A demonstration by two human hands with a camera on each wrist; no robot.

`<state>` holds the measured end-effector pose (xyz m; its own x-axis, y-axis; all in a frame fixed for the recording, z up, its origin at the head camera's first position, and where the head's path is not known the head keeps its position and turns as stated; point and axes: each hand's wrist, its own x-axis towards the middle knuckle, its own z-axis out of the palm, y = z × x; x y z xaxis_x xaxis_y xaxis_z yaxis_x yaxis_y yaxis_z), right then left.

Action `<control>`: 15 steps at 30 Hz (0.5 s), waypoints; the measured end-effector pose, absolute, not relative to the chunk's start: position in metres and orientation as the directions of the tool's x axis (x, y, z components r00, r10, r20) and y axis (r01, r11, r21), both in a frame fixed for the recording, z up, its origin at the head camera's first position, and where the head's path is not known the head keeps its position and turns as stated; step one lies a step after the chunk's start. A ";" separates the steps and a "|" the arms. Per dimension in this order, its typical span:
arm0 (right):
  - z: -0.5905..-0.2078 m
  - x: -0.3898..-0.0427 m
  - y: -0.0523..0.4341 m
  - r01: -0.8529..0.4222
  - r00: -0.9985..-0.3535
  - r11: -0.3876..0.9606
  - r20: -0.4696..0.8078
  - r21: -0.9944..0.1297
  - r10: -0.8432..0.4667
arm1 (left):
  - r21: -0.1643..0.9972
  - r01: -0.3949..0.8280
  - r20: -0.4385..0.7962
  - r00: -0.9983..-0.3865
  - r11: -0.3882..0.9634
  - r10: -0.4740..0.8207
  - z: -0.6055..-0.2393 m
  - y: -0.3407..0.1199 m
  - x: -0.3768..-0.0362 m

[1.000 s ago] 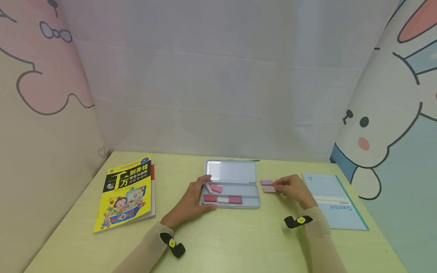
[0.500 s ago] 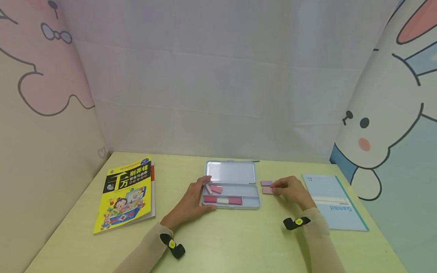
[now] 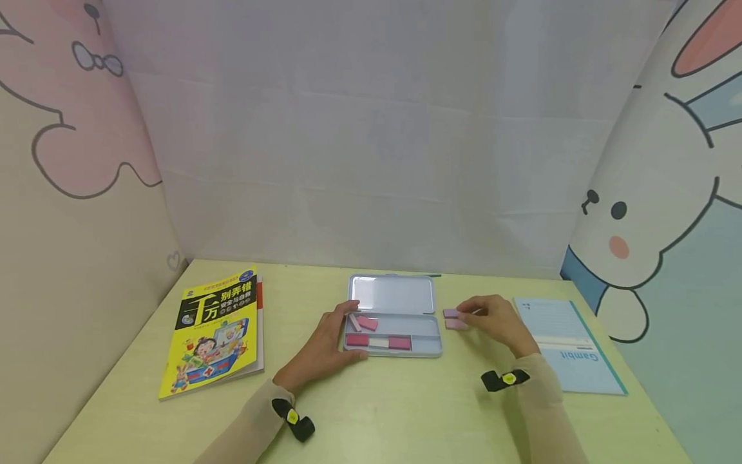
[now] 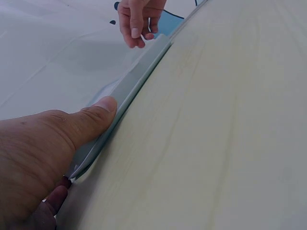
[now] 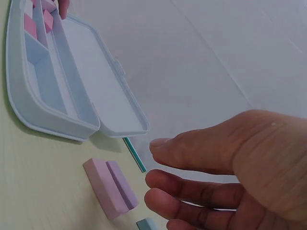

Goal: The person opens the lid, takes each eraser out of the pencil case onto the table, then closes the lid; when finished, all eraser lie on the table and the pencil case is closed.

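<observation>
Now that the right hand (image 3: 495, 319) has left the pale-pink rectangular block (image 3: 455, 325), apparently settled alongside the lilac rectangular block (image 3: 450, 313), its narrowly parted fingers stand empty beside both, while the left hand (image 3: 322, 345) grips the open pale-blue hinged case (image 3: 406, 325).

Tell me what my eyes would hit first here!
Probably the bright yellow book on the left, or the big cartoon bunny on the right. After that, the open case in the middle: the left hand holds its left end, and the right hand is near purple and pink blocks.
</observation>
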<state>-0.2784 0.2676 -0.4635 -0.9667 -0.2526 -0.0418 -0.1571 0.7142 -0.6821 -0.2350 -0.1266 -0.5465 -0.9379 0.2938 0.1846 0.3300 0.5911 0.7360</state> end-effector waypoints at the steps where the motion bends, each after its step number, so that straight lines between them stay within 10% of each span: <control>1: -0.461 -0.277 0.266 -0.166 -0.965 0.715 -0.036 -0.679 -0.258 | 0.737 0.329 0.184 -0.938 0.590 0.294 -0.546 -0.127 -0.235; 15: -0.444 -0.272 0.238 -0.331 -0.928 0.695 0.087 -0.639 -0.363 | 0.744 0.311 0.164 -0.943 0.591 0.289 -0.543 -0.126 -0.234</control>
